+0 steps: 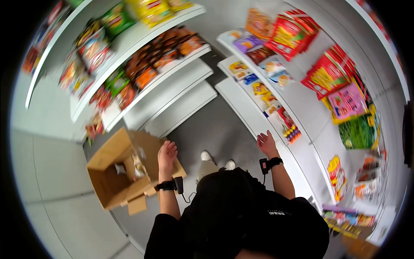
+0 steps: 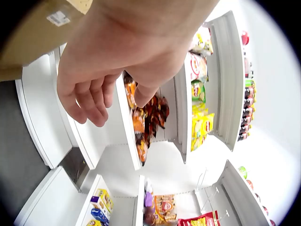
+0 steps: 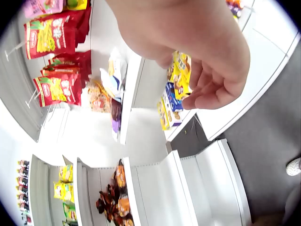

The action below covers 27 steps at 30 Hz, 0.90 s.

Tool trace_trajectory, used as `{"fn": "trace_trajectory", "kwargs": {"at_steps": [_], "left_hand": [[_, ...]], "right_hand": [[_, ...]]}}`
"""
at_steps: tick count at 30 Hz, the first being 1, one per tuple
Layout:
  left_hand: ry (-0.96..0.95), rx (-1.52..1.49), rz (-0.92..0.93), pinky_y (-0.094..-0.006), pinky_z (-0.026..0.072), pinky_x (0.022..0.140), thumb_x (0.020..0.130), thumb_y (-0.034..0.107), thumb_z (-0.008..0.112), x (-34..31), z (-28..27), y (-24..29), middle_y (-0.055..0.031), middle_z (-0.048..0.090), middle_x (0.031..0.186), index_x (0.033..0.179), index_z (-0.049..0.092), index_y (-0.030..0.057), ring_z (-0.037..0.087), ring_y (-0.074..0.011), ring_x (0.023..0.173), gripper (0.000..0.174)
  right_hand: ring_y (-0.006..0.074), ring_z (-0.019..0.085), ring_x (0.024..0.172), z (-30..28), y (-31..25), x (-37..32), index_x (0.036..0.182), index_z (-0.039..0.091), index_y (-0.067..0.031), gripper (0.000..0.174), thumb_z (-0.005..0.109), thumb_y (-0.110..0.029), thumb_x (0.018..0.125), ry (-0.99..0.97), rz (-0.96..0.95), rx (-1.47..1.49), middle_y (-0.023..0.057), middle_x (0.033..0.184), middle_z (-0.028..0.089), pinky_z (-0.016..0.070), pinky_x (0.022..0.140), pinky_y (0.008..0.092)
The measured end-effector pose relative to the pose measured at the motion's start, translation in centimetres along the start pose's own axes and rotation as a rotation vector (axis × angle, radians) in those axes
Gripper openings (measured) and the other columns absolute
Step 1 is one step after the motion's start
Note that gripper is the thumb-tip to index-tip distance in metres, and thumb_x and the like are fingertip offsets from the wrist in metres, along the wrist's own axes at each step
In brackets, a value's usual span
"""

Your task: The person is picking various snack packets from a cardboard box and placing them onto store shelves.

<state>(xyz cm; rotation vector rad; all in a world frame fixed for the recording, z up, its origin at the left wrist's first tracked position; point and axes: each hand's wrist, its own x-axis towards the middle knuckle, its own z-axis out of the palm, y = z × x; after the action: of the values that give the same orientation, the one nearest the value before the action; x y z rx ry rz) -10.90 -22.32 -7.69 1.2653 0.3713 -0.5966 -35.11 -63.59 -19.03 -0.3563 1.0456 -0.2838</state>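
My left hand (image 1: 167,156) hangs in the air beside the open cardboard box (image 1: 101,162), its fingers loosely bent around nothing. Inside the box lie a few small packets (image 1: 139,167). In the left wrist view the same hand (image 2: 127,61) overlaps the shelf of orange and dark brown snack bags (image 2: 139,121). My right hand (image 1: 268,144), also holding nothing, is near the low right-hand shelves. Its fingers (image 3: 214,96) are relaxed and overlap yellow snack packs (image 3: 180,75) in the right wrist view. Blue and yellow boxes (image 3: 172,101) stand close behind those packs.
White shelves (image 1: 181,93) rise at the left, with chip bags (image 1: 117,19) higher up. On the right, red snack bags (image 1: 293,34) hang above small packets (image 1: 261,88). Grey floor (image 1: 207,125) lies between, with my shoes (image 1: 206,156) on it.
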Motion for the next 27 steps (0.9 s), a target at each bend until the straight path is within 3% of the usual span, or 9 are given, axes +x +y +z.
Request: {"fn": "trace_trajectory", "kwargs": {"at_steps": [5,7,13,18,21,27], "left_hand": [[0.148,-0.209,0.085,-0.0304,0.0484,0.078,0.090,0.030,0.056,-4.0,-6.7,0.2,-0.0043,0.063,0.101,0.115,0.055,0.0071,0.060,-0.0151,0.087,0.034],[0.125,-0.287,0.142,-0.0309,0.0482,0.078,0.090,0.030,0.055,-4.5,-10.4,-0.5,-0.0044,0.063,0.101,0.115,0.055,0.0066,0.060,-0.0147,0.087,0.034],[0.366,-0.390,0.193,-0.0315,0.0480,0.078,0.090,0.032,0.054,-8.6,-18.8,0.0,-0.0054,0.063,0.101,0.115,0.054,0.0049,0.060,-0.0157,0.088,0.037],[0.426,-0.470,0.173,-0.0357,0.0437,0.089,0.090,0.039,0.053,-10.6,-28.7,0.0,-0.0106,0.053,0.126,0.131,0.040,0.0049,0.056,-0.0197,0.100,0.054],[0.433,-0.516,0.212,-0.0364,0.0439,0.089,0.090,0.037,0.053,-10.4,-34.2,-0.4,-0.0124,0.053,0.125,0.132,0.037,0.0041,0.056,-0.0212,0.100,0.055],[0.481,-0.681,0.231,-0.0388,0.0449,0.091,0.090,0.035,0.053,-10.4,-39.0,1.7,-0.0169,0.044,0.133,0.137,0.027,0.0038,0.053,-0.0264,0.106,0.062]], "right_hand": [[0.0176,0.055,0.085,8.0,3.0,-0.3,0.115,0.048,-0.0018,0.053,0.058,-0.045,0.086,-0.185,0.129,-0.081,0.0092,0.102,0.057,0.0481,0.071,0.0301],[0.0163,0.055,0.084,11.8,4.6,-1.1,0.115,0.048,-0.0026,0.049,0.056,-0.043,0.088,-0.266,0.187,-0.165,0.0074,0.101,0.057,0.0475,0.072,0.0295],[0.0172,0.055,0.083,23.0,13.0,-3.1,0.114,0.048,-0.0029,0.046,0.053,-0.042,0.090,-0.396,0.276,-0.346,0.0075,0.100,0.057,0.0470,0.073,0.0302],[0.0185,0.055,0.082,31.7,22.4,-5.6,0.112,0.049,-0.0025,0.045,0.053,-0.042,0.090,-0.507,0.372,-0.458,0.0092,0.101,0.058,0.0483,0.073,0.0315],[0.0190,0.055,0.082,35.5,28.0,-7.3,0.110,0.050,-0.0022,0.043,0.054,-0.041,0.090,-0.548,0.432,-0.505,0.0104,0.100,0.059,0.0487,0.072,0.0320],[0.0196,0.054,0.080,43.4,37.3,-10.2,0.108,0.050,-0.0006,0.042,0.053,-0.038,0.090,-0.615,0.534,-0.628,0.0113,0.100,0.057,0.0482,0.073,0.0317]]}}
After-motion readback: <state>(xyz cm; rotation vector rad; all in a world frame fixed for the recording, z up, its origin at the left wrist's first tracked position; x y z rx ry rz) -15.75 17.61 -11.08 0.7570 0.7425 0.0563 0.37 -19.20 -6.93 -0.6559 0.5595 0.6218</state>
